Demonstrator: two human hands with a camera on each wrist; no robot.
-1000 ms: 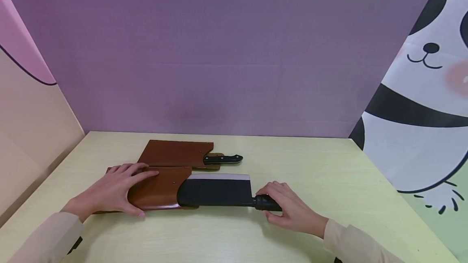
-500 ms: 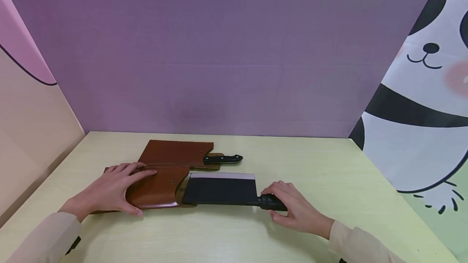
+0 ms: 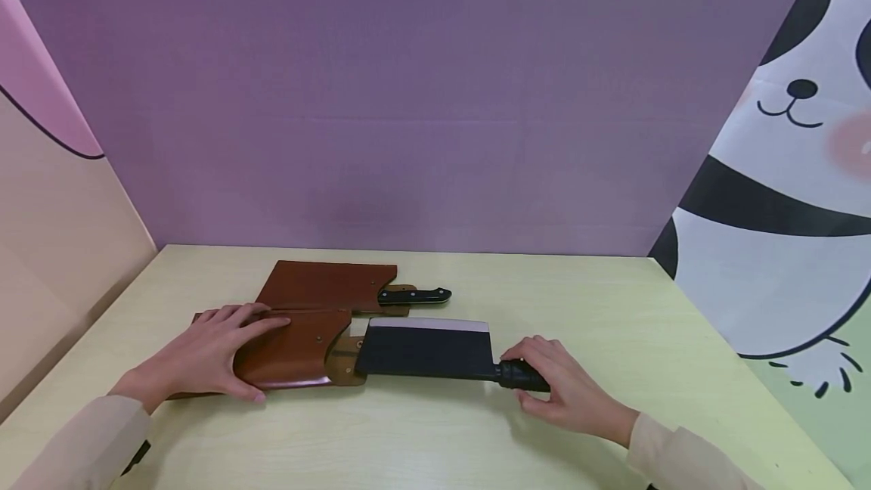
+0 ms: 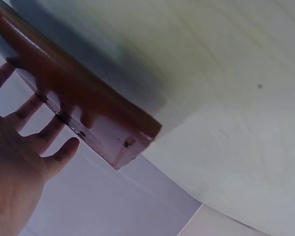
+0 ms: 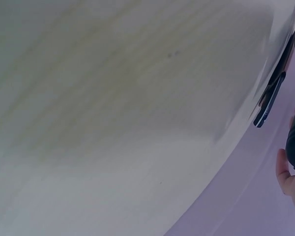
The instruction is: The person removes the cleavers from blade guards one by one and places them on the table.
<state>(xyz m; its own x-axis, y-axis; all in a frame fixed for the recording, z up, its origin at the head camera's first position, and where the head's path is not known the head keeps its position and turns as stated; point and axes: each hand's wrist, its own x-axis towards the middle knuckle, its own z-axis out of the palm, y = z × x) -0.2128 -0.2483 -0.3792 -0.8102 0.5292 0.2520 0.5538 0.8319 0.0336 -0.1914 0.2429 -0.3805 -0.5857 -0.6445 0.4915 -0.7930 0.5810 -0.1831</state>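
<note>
In the head view, a brown leather knife sheath (image 3: 292, 354) lies on the table, its mouth facing right. My left hand (image 3: 204, 354) holds it across its width, thumb at the near edge and fingers toward the far edge. In the left wrist view its fingers (image 4: 46, 132) meet the glossy leather; some fingertips are hidden. My right hand (image 3: 571, 388) grips the black handle (image 3: 520, 375) of a cleaver. The cleaver's black blade (image 3: 429, 350), with a pale edge facing away from me, is out of the pocket. Its left end overlaps the sheath's projecting back flap (image 3: 345, 361).
Behind lies a second brown sheath (image 3: 327, 286), with a black riveted knife handle (image 3: 418, 296) sticking out to the right. The pale wooden table (image 3: 381, 445) ends at a purple backdrop (image 3: 408, 119). Printed panels stand at both sides, a panda (image 3: 776, 271) on the right.
My right hand has moved right with the cleaver, and the blade has slid out of the sheath, baring the back flap. My left hand and the sheath shifted slightly left.
</note>
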